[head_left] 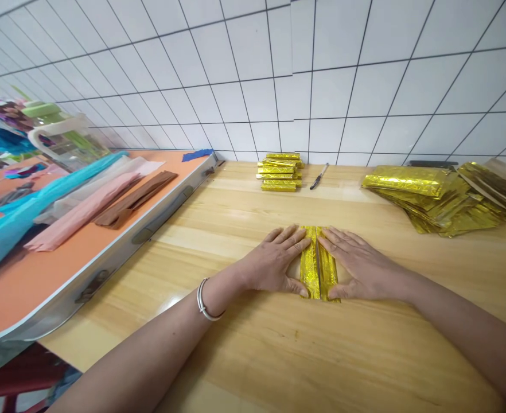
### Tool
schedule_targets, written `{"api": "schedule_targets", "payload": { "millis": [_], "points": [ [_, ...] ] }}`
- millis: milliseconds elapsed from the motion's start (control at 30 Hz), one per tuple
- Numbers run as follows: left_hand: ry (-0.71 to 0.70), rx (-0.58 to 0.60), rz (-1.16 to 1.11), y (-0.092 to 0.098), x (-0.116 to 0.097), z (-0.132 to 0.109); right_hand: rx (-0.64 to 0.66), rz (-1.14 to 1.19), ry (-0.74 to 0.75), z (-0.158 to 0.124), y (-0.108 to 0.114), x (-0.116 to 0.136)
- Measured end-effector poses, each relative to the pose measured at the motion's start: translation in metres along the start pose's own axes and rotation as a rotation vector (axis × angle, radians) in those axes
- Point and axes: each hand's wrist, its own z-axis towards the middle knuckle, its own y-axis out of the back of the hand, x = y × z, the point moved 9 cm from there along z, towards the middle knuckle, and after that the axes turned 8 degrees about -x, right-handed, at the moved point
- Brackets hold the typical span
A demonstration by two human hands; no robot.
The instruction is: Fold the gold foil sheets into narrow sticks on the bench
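Note:
A sheet of shiny gold foil paper (310, 265) lies on the wooden table, its two sides folded in so their edges meet along a middle seam. My left hand (276, 258) presses flat on its left edge, fingers spread, thumb near the close end. On the right edge rests my right hand (356, 264), also flat with the fingers stretched out. Behind my hands, against the wall, is a stack of narrow folded gold strips (279, 172). To the right lies a loose pile of gold foil sheets (434, 195).
A black and clear pen (319, 176) lies beside the stack. On the left, an orange-topped folding table (3, 307) carries blue, pink and brown crepe paper (135, 198) and a clear jug with a green lid (42, 110). A white tiled wall (253, 57) closes off the back.

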Motion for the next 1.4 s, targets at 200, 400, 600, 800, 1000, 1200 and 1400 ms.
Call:
{"api": "schedule_targets", "payload": {
  "millis": [200,400,600,800,1000,1200,1400],
  "points": [
    [0.006,0.056,0.041,0.001,0.0,-0.001,0.029,0.006,0.008,0.0,0.001,0.001],
    [0.041,0.047,0.051,0.006,-0.001,-0.001,0.042,0.021,0.0,-0.001,0.003,0.002],
    [0.021,-0.026,0.104,0.007,-0.01,0.0,0.038,0.004,0.0,-0.002,0.004,0.01],
    [0.029,-0.033,0.117,0.004,-0.013,0.0,0.012,0.002,0.013,-0.003,0.001,0.012],
    [0.015,-0.023,0.127,0.001,-0.014,-0.002,0.036,-0.018,0.008,-0.004,0.001,0.012],
    [0.026,-0.035,0.135,-0.004,-0.009,0.0,0.051,-0.017,0.03,-0.005,0.0,0.012],
    [-0.005,-0.052,0.112,-0.003,-0.011,0.001,0.072,-0.026,0.031,-0.004,-0.004,0.007]
  ]
}}
